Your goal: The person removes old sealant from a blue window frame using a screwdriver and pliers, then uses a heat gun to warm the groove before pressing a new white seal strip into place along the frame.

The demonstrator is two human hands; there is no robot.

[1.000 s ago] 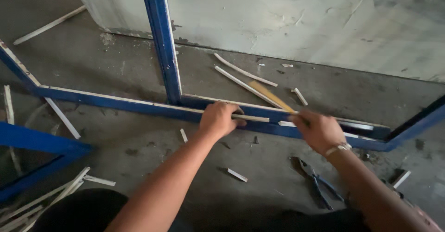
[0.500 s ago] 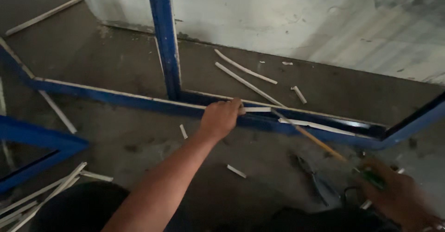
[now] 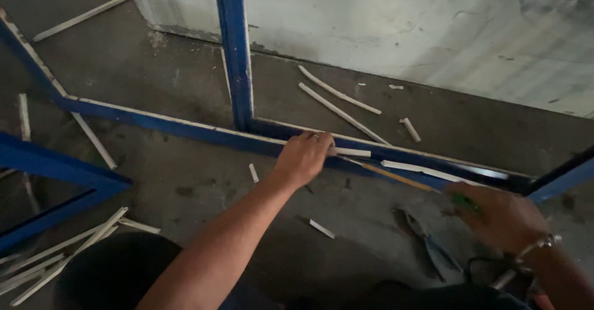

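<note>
The left hand (image 3: 304, 158) rests on the lower rail of a blue metal frame (image 3: 185, 127) that lies across the concrete floor (image 3: 185, 180), just right of where a blue upright (image 3: 234, 50) meets the rail. Its fingers are curled down over the near end of a short white strip (image 3: 351, 152) sitting on the rail, pinching or pressing it in place (the fingertips are hidden behind the knuckles, so how tight the grip is cannot be told). The right hand (image 3: 498, 214), blurred, is nearer and further right, closed around a green-handled tool with a long yellowish shaft (image 3: 396, 177); the shaft slants up and left so that its tip lies just beside the strip under the left hand. A watch or bracelet (image 3: 544, 242) shows at that wrist.

Judging by the scene, the work on this rail is partway through: another white strip (image 3: 427, 172) lies along the rail further right, while many loose white strips are scattered about: two long ones (image 3: 340, 103) on the far floor, short bits (image 3: 322, 228) near the arm, and a pile (image 3: 68, 251) at the near left. A dark pair of pliers (image 3: 427, 242) lies on the floor below the right hand.
</note>
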